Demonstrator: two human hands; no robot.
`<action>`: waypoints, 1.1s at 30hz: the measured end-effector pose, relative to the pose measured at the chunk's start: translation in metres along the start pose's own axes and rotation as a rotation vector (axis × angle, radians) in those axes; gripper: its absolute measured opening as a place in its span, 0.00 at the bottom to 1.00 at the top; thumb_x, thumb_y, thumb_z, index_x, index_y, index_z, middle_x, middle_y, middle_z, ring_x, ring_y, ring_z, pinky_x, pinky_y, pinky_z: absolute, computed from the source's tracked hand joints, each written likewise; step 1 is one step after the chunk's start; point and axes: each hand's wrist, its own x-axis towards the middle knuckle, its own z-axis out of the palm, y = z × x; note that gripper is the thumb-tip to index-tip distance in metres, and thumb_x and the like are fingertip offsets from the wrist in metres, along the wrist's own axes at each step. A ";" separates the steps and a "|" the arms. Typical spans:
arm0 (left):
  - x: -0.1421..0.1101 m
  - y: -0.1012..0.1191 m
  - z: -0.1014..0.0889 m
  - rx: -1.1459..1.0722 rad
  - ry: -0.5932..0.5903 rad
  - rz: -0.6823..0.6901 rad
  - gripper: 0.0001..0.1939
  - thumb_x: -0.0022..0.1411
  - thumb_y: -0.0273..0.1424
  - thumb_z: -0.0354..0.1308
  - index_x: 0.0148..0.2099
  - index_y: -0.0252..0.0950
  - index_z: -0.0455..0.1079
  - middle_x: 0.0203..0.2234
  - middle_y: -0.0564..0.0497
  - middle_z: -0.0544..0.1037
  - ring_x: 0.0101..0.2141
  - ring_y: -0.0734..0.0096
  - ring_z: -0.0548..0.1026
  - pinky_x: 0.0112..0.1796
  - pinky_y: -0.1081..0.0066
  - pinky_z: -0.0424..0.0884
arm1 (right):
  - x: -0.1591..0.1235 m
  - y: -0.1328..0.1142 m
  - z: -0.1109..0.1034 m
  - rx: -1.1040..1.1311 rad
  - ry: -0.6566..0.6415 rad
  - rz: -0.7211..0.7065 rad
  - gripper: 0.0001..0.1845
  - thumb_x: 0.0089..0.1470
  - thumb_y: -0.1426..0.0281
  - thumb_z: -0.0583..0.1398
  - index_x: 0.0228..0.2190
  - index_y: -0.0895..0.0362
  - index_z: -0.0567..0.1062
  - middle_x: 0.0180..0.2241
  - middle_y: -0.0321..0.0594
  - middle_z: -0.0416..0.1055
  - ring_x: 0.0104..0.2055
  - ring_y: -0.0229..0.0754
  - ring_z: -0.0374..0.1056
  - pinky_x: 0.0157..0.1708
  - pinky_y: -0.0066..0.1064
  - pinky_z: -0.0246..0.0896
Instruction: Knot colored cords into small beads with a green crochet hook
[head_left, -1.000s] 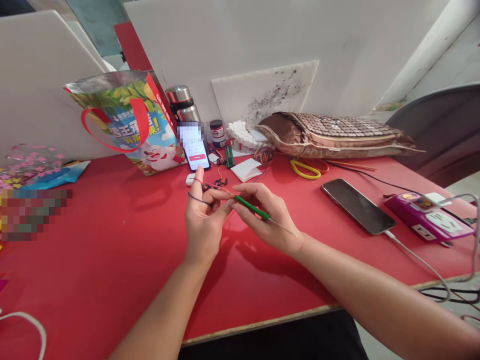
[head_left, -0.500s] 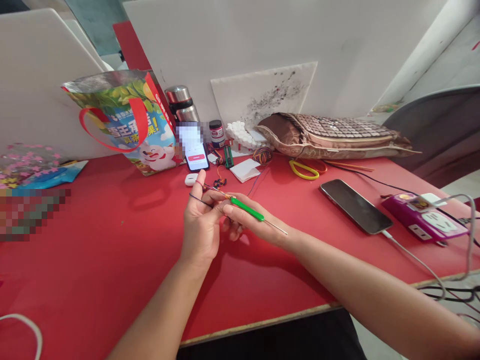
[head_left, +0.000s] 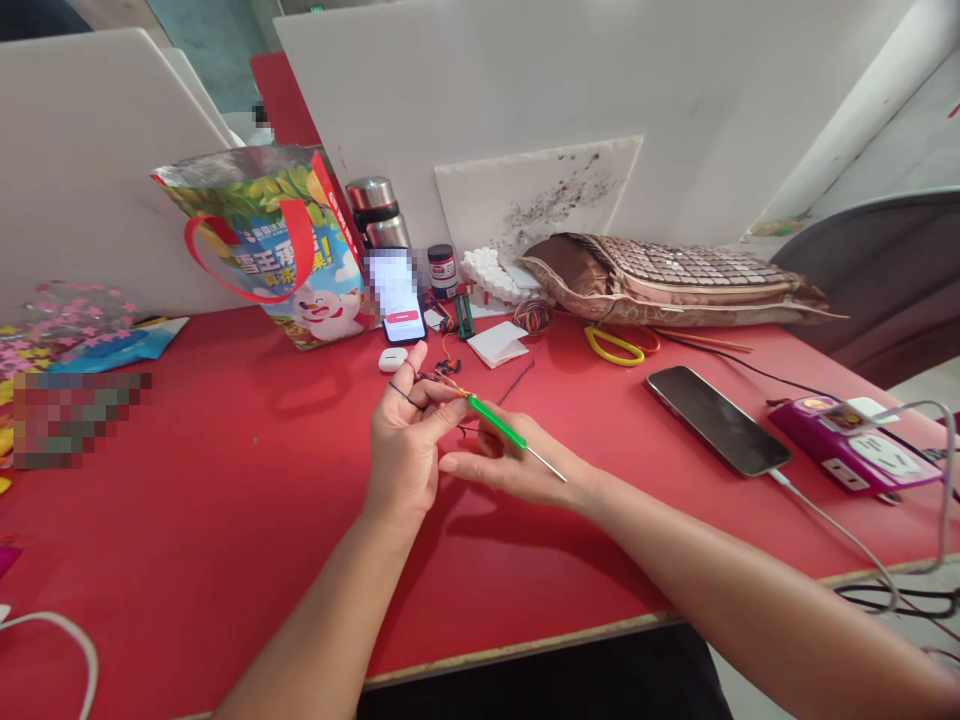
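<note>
My left hand (head_left: 409, 450) pinches a green-handled crochet hook (head_left: 499, 423) and a small bit of multicoloured yarn work (head_left: 463, 393) between thumb and fingers. Dark yarn wraps around its raised index finger. The hook slants down to the right, its bare metal shaft lying over the back of my right hand (head_left: 525, 460). That hand is under the handle, thumb stretched out to the left and apart from the hook, the other fingers bent and partly hidden behind the handle. A dark yarn strand (head_left: 517, 380) runs on the table just beyond.
A yarn ball (head_left: 532, 316), folded white paper (head_left: 497, 343), white earbud case (head_left: 392, 360) and lit phone (head_left: 401, 315) stand beyond my hands. Yellow-handled scissors (head_left: 615, 347), a dark phone (head_left: 716, 418) and a purple power strip (head_left: 851, 445) lie right; a shopping bag (head_left: 277, 250) stands left.
My right thumb has come away from the hook and dropped lower, and the right hand has shifted down. The left hand still pinches the hook. The view has shifted slightly.
</note>
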 end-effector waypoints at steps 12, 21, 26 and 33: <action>-0.002 -0.003 0.001 0.116 -0.062 0.033 0.52 0.46 0.30 0.79 0.72 0.32 0.65 0.26 0.58 0.79 0.32 0.72 0.75 0.40 0.71 0.70 | -0.001 -0.008 -0.023 -0.445 0.316 -0.582 0.12 0.71 0.69 0.61 0.54 0.53 0.77 0.36 0.42 0.78 0.31 0.41 0.71 0.34 0.35 0.70; -0.003 -0.003 0.001 0.133 -0.072 0.054 0.54 0.47 0.30 0.80 0.74 0.37 0.64 0.26 0.59 0.79 0.31 0.74 0.75 0.39 0.72 0.70 | -0.003 -0.009 -0.026 -0.435 0.320 -0.661 0.10 0.68 0.77 0.60 0.48 0.56 0.77 0.34 0.41 0.81 0.30 0.38 0.75 0.32 0.29 0.72; -0.005 -0.003 0.003 0.159 -0.059 0.069 0.57 0.50 0.28 0.78 0.78 0.38 0.57 0.26 0.59 0.79 0.30 0.74 0.74 0.35 0.73 0.69 | -0.004 -0.007 -0.020 -0.425 0.375 -0.601 0.11 0.70 0.77 0.59 0.50 0.55 0.77 0.38 0.43 0.83 0.34 0.39 0.78 0.36 0.30 0.75; -0.005 -0.001 0.004 0.062 -0.049 -0.004 0.62 0.48 0.26 0.78 0.79 0.33 0.51 0.26 0.60 0.79 0.31 0.76 0.75 0.40 0.75 0.71 | -0.005 -0.006 -0.010 -0.361 0.426 -0.527 0.08 0.71 0.72 0.60 0.49 0.53 0.77 0.40 0.43 0.83 0.35 0.41 0.79 0.36 0.31 0.77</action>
